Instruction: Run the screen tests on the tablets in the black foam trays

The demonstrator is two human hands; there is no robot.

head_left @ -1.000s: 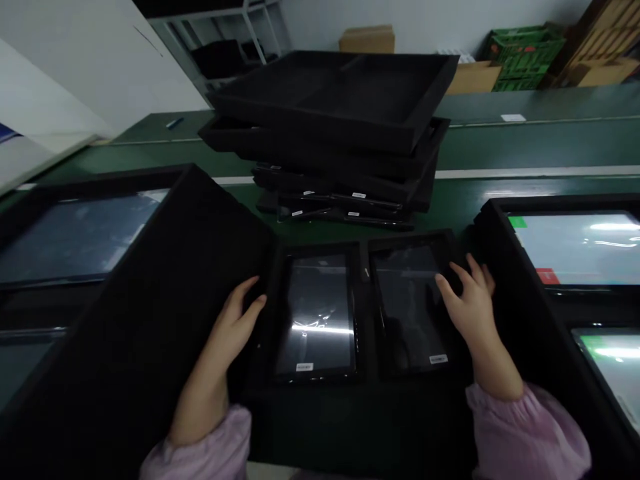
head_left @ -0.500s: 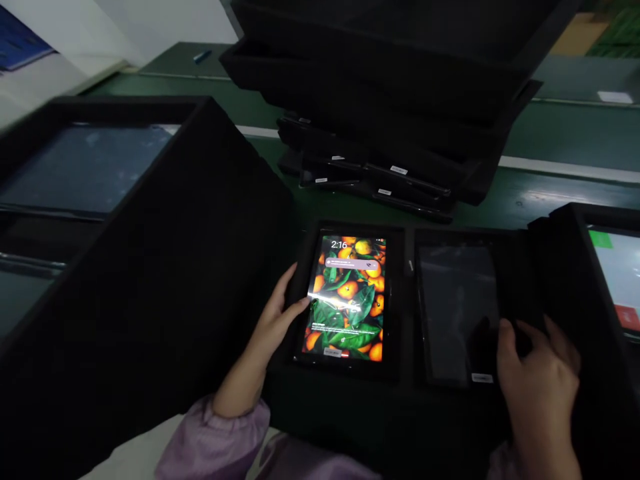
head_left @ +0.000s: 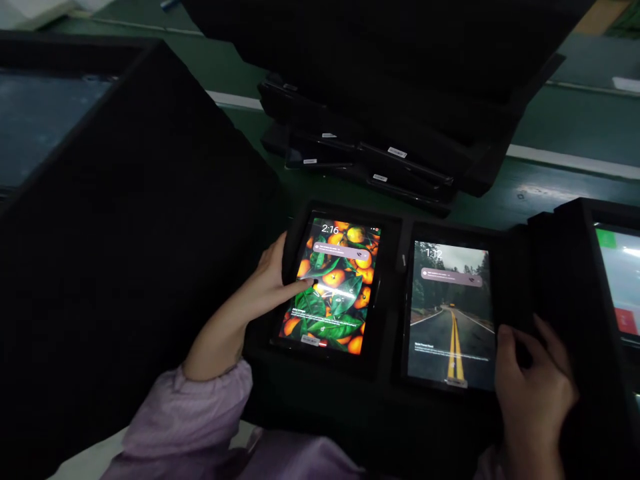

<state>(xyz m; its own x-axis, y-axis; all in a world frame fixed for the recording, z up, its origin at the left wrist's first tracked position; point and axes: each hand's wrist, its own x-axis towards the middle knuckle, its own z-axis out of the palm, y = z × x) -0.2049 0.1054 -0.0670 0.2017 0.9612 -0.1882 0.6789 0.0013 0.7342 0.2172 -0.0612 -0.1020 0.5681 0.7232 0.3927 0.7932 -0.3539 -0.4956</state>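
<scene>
Two lit tablets lie side by side in front of me in a black tray. The left tablet [head_left: 334, 283] shows oranges and leaves with 2:16. On the right tablet [head_left: 450, 313] is a forest road with 1:12. My left hand [head_left: 267, 283] grips the left tablet at its left edge, thumb over the screen and fingers partly hidden at the side. At the right tablet's right edge, my right hand [head_left: 535, 373] is closed, with thumb and curled fingers against the rim. Each tablet has a small white label near its lower edge.
A large black box [head_left: 150, 220] stands at left, with dark screens inside. Behind the tablets, several black tablets [head_left: 405, 177] lie under a stack of black trays [head_left: 390, 67]. At right, another black box [head_left: 575, 267] holds a lit screen [head_left: 620, 280]. Everything rests on a green bench [head_left: 540, 190].
The right tablet's screen has gone from dark to a lit road picture. My left thumb has slid a little further over the left screen. The view has shifted and tilted slightly.
</scene>
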